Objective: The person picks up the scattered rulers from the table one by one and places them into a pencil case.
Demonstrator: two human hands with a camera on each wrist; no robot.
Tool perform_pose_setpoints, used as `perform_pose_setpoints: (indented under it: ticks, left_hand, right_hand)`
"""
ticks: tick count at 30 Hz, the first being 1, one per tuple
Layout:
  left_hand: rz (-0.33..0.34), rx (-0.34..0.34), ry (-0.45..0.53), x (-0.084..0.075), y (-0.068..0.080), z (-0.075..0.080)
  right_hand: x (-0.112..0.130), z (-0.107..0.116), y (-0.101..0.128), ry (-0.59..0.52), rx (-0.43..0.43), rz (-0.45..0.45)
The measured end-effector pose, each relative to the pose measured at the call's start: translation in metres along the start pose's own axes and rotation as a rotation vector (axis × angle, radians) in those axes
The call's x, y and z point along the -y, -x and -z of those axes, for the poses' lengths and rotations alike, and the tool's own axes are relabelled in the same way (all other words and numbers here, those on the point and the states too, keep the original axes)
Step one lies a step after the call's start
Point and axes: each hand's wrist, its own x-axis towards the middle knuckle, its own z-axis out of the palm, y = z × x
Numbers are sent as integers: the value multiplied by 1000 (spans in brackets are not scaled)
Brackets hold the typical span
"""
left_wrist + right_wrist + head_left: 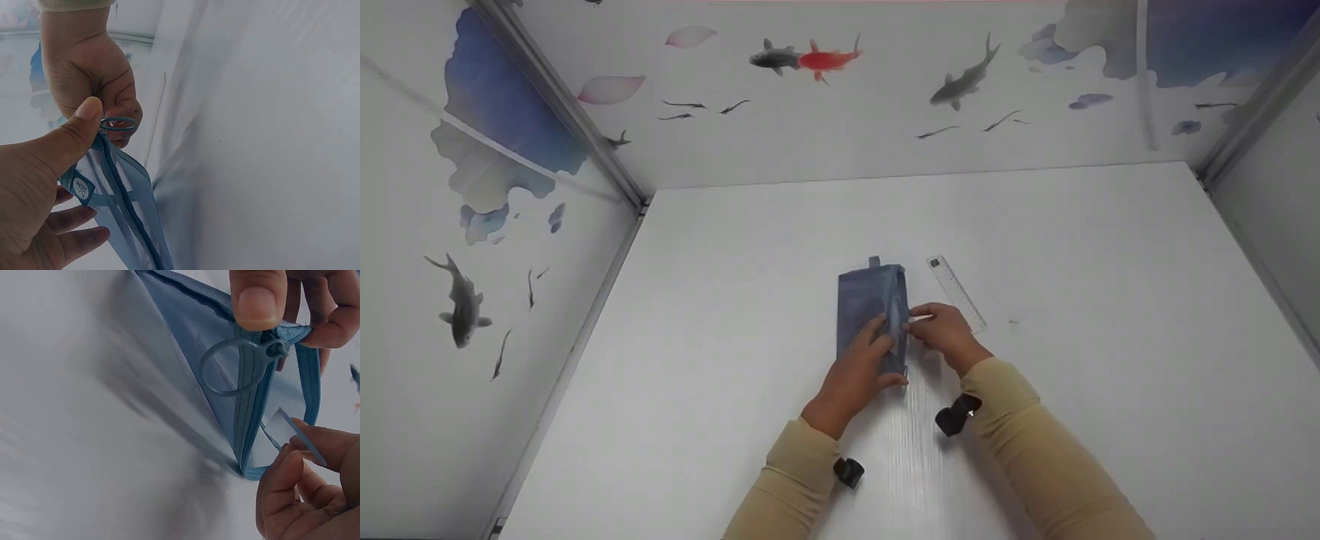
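A blue mesh zipper pouch [861, 296] stands on the white table, its zipped side facing right and parted. My left hand [849, 382] grips it near the zipper's end, thumb on top and fingers at the edge. A ring pull [228, 391] hangs beside that thumb in the right wrist view. To the pouch's right, my right hand [947, 331] pinches a clear flat plastic piece [304, 439] between thumb and fingers at the pouch's opening. How much of the piece is inside I cannot tell. A small label tab [82, 189] shows on the pouch.
A clear ruler [952, 289] lies on the table [720, 315] just beyond my right hand. Farther right is a tiny clear item [1013, 322], too small to identify. Panels with printed fish [829, 60] wall the table at the back and sides.
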Motion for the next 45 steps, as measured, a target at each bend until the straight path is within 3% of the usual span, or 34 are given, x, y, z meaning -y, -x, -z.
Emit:
perform_pose_setpoints:
  ticks: [45]
  left_hand:
    - [-7,-15,7,1,1,0]
  right_hand:
    - [11,-16,-7,-18,-51,-39]
